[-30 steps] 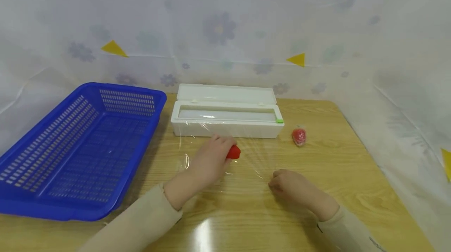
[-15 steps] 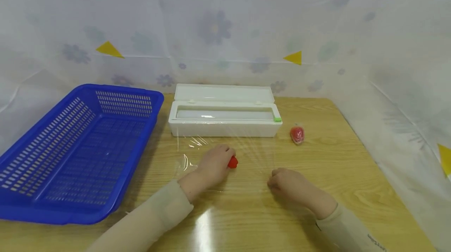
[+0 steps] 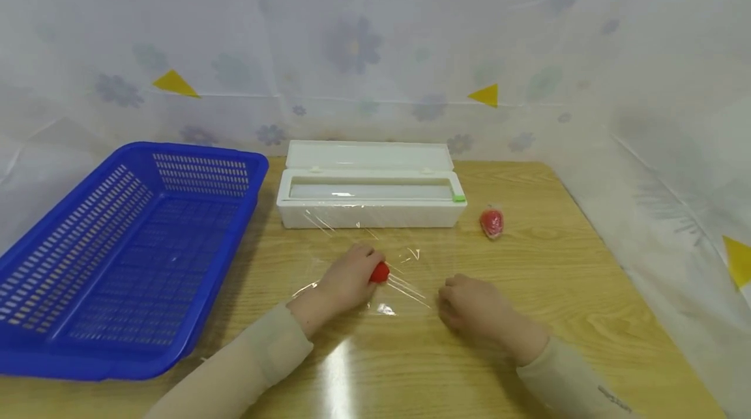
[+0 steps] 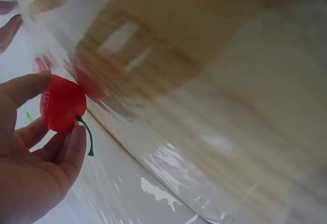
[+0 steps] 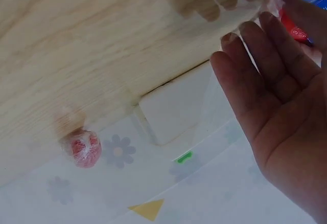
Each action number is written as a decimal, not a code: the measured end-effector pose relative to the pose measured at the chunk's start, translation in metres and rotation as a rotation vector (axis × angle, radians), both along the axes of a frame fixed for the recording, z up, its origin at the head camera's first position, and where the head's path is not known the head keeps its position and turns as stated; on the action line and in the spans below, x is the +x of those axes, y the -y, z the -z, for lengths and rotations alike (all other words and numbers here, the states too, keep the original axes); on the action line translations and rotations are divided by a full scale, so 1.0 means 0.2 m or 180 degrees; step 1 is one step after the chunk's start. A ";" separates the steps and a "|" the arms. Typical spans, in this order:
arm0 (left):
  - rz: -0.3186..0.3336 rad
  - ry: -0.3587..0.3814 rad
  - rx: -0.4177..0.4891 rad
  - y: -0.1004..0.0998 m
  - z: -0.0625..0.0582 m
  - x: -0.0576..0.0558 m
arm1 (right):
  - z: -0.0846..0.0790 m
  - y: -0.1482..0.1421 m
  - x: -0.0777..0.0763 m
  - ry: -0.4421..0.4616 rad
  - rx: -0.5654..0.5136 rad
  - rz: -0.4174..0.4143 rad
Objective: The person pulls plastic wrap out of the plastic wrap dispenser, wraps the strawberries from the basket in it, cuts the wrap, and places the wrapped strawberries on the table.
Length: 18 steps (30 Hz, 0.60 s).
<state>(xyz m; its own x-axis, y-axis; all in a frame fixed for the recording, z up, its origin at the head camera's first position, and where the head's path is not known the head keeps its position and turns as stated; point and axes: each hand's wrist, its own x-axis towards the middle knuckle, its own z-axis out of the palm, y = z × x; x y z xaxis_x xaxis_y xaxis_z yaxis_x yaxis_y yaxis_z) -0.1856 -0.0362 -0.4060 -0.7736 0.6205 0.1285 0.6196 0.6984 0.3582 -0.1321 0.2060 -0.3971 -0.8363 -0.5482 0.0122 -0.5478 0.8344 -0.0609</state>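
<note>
one wrapped fruit (image 3: 491, 222) lies toward the table's (image 3: 563, 315) far right corner; my left hand (image 3: 346, 279) pinches a still-unwrapped cherry (image 4: 62, 104); whether my right hand (image 3: 478, 308) grips cling film (image 3: 411, 292), i can't tell.

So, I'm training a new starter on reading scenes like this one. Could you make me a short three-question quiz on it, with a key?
1. Which hand holds the red fruit with a green stem?

2. True or false: the lid of the white box stands open.

3. In the head view, what lies on the table just to the right of the white box?
A. A blue basket
B. A wrapped red fruit
C. A pair of scissors

Key:
1. The left hand.
2. True; it is tipped back, away from the person.
3. B.
</note>
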 end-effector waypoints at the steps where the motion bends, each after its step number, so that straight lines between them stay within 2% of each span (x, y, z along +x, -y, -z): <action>1: 0.0023 0.0033 -0.0026 0.00 0.00 0.00 | 0.00 0.00 0.00 -0.0061 -0.0005 -0.0003; 4: 0.0094 0.0176 -0.0139 0.01 0.00 0.01 | 0.00 0.00 -0.01 -0.0059 -0.0110 0.0080; 10: 0.0089 0.0467 -0.0435 0.02 -0.01 0.02 | -0.03 -0.02 -0.03 0.0313 -0.0314 0.0299; 13: 0.0113 0.0462 -0.0541 0.04 -0.01 0.02 | -0.04 -0.02 -0.04 0.0380 -0.0294 0.0356; 18: 0.0150 0.0329 -0.0524 0.05 0.00 0.02 | -0.04 -0.01 -0.05 0.0380 -0.0219 0.0338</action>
<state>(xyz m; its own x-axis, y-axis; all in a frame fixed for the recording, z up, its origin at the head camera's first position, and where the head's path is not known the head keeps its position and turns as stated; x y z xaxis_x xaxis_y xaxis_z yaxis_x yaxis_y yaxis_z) -0.1822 -0.0469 -0.4056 -0.7470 0.6624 -0.0564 0.6188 0.7239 0.3051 -0.1419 0.2087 -0.3883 -0.8872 -0.4578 -0.0563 -0.4422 0.8789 -0.1791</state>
